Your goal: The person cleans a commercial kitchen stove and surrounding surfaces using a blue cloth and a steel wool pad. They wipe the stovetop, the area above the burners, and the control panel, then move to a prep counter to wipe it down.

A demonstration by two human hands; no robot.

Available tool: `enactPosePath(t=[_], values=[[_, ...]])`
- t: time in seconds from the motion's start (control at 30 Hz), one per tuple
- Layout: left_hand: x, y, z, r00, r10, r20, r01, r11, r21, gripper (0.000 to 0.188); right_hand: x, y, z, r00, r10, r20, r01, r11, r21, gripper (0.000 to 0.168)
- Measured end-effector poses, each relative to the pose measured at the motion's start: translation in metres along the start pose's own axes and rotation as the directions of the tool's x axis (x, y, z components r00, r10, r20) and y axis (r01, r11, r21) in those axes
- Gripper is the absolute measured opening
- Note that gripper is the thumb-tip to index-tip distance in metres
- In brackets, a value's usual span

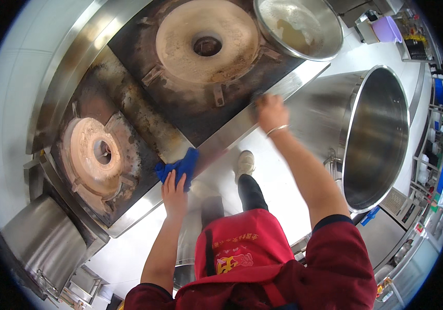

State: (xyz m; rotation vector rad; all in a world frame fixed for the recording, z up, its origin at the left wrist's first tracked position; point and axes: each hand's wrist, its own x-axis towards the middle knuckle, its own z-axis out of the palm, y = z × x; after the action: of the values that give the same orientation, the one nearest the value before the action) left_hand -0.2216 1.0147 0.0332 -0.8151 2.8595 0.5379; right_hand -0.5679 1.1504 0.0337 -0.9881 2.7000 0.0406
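Note:
My left hand (175, 197) lies on a crumpled blue cloth (184, 166), fingers pressing it against the steel front rim (221, 149) of a gas range. Farther along that rim is my right hand (272, 113), blurred, with curled fingers on a small dark thing (257, 99) that looks like a scouring pad. Beyond the hands, a large round burner (206, 73) is set in the dark stained range top (202, 120). A smaller burner (89, 170) sits to the left, past a rust-stained strip (140, 104).
A steel pot (322, 50) with cloudy liquid stands at the back right. A tall steel stockpot (318, 104) is right of my right arm. Another steel vessel (47, 228) stands at lower left. Shelves (427, 166) line the far right. My feet are on the white floor (275, 174).

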Motion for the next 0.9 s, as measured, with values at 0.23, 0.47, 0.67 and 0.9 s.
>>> enactPosePath(t=[0.23,0.47,0.67,0.9], values=[[-0.003,0.003,0.006,0.998,-0.045,-0.034,0.040,0.992,-0.116,0.058,-0.039,-0.073,0.040,0.985,-0.104,-0.137,0.102,0.995,-0.020,0.020],[-0.038,-0.049,-0.003,0.998,-0.053,0.037,0.055,0.997,-0.062,0.052,-0.029,-0.051,0.028,0.982,-0.091,-0.164,0.085,0.995,-0.044,0.025],[-0.088,-0.098,-0.010,0.982,-0.190,0.012,0.190,0.982,-0.023,0.063,-0.094,-0.163,0.068,0.955,-0.231,-0.189,0.243,0.969,0.044,0.012],[-0.093,-0.105,-0.005,0.980,-0.199,-0.018,0.197,0.977,-0.078,0.065,-0.116,-0.215,0.051,0.909,-0.416,0.039,0.414,0.909,0.054,0.027]])
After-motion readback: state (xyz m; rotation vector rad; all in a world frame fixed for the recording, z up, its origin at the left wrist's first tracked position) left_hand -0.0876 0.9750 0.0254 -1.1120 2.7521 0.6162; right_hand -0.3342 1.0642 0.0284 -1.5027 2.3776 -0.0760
